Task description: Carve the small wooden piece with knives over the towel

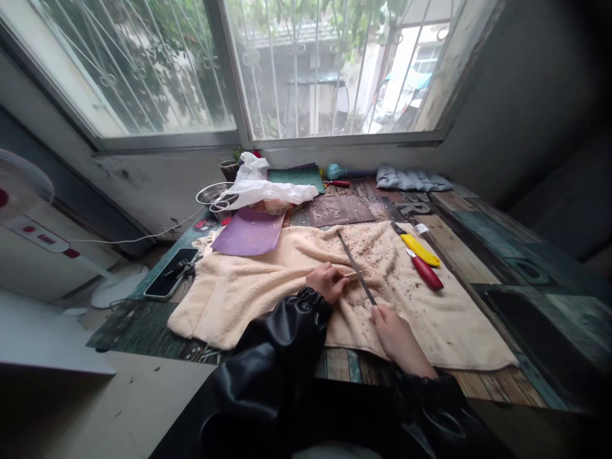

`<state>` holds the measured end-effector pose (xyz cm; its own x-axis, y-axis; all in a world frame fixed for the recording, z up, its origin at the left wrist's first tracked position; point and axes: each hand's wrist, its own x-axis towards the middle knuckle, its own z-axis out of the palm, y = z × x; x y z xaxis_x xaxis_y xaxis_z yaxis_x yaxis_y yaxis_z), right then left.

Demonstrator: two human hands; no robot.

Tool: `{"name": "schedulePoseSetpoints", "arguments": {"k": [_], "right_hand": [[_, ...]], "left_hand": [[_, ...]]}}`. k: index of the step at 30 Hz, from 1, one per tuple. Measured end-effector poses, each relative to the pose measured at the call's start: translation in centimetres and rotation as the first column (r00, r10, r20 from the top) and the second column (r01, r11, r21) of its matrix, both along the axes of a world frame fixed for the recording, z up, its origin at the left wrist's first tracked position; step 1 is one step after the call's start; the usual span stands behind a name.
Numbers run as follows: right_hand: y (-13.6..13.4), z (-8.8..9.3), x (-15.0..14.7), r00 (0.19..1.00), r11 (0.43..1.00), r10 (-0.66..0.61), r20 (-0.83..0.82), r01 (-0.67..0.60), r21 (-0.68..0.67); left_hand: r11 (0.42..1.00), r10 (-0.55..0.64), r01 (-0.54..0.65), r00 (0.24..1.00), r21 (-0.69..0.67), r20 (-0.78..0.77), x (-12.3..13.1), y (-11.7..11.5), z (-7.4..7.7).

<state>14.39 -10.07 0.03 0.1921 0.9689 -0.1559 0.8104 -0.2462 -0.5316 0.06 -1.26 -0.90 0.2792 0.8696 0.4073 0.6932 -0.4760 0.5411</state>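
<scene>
My left hand (327,282) is closed on a small light wooden stick (352,275), just above a cream towel (229,290). In my right hand (396,333) is the near end of a long, thin dark file (351,259), which slants away to the left. The file crosses the stick's tip and appears to touch it. Brown shavings (377,248) are scattered over the towel beyond the file. To the right lie a yellow-handled tool (421,250) and a red-handled knife (427,273). My palms and the gripped ends are hidden.
A purple sheet (251,231), white plastic bag (272,191), metal bowl (205,194) and green sheet (299,178) lie toward the window. Keys rest on a phone (167,277) at left. A grey puffy pouch (411,178) sits at the back right. A fan (29,217) stands left of the table.
</scene>
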Motion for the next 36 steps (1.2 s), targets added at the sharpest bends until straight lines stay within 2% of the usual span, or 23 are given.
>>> {"name": "schedulePoseSetpoints", "arguments": {"k": [4,8,11,15,19,25,31,36], "right_hand": [[-0.6,-0.1,0.4,1.0,1.0,0.001,-0.028,-0.002,-0.025],[1.2,0.3,0.0,1.0,1.0,0.006,-0.025,-0.006,0.002],[1.9,0.1,-0.1,0.996,1.0,0.02,-0.086,-0.018,0.023],[0.9,-0.5,0.4,0.99,0.999,0.027,-0.138,-0.023,0.032],[0.1,-0.4,0.9,0.997,1.0,0.007,-0.079,-0.006,0.011],[0.8,0.6,0.1,0.99,0.994,-0.104,0.092,0.108,-0.035],[-0.4,0.2,-0.2,0.991,0.994,-0.091,0.098,0.096,-0.047],[0.2,0.4,-1.0,0.979,0.991,-0.11,0.174,0.121,-0.052]], "left_hand": [[0.999,-0.046,0.045,0.999,0.02,0.014,0.0,0.3,0.0],[0.995,-0.091,0.091,0.996,0.05,0.005,-0.1,0.0,-0.1],[0.997,-0.073,0.072,0.997,0.032,0.012,-0.1,0.0,-0.3],[0.999,-0.05,0.049,0.998,0.005,0.048,-0.1,0.2,-0.4],[0.998,-0.066,0.066,0.996,-0.003,0.063,-0.1,0.3,-0.3],[0.998,-0.057,0.055,0.997,0.029,0.05,0.0,0.3,-0.2],[1.0,0.017,-0.017,0.999,0.023,0.032,0.0,0.3,0.0],[0.996,-0.08,0.08,0.997,0.049,0.015,0.0,0.2,-0.3]]}}
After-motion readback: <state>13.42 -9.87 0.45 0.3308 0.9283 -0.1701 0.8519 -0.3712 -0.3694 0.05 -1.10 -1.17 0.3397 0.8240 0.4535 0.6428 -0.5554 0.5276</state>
